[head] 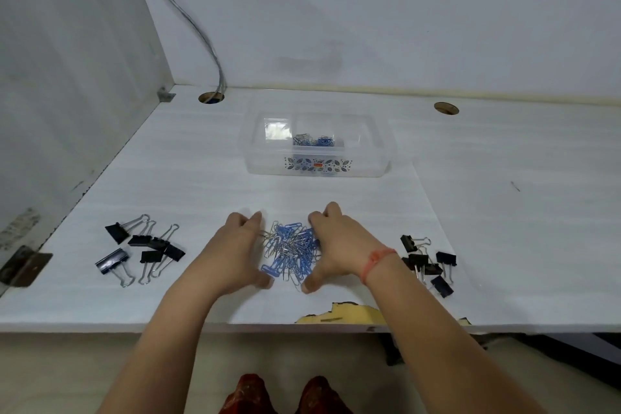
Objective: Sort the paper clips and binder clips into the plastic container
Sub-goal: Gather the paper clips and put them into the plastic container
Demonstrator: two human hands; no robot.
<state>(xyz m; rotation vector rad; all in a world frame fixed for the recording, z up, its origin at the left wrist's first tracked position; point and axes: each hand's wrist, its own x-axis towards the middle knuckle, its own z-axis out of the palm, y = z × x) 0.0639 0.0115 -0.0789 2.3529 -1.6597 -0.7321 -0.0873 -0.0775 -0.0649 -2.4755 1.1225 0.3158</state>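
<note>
We cup our left hand (237, 247) and right hand (336, 245), fingers spread and gripping nothing, around the tangled blue-and-silver paper clips (289, 249) nearer us than the clear plastic container (317, 166).

Paper clips (290, 250) heaped (blue, silver)

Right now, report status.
Left hand and right hand open, cupping paper clip pile. Some clips in container. Path clear.
</note>
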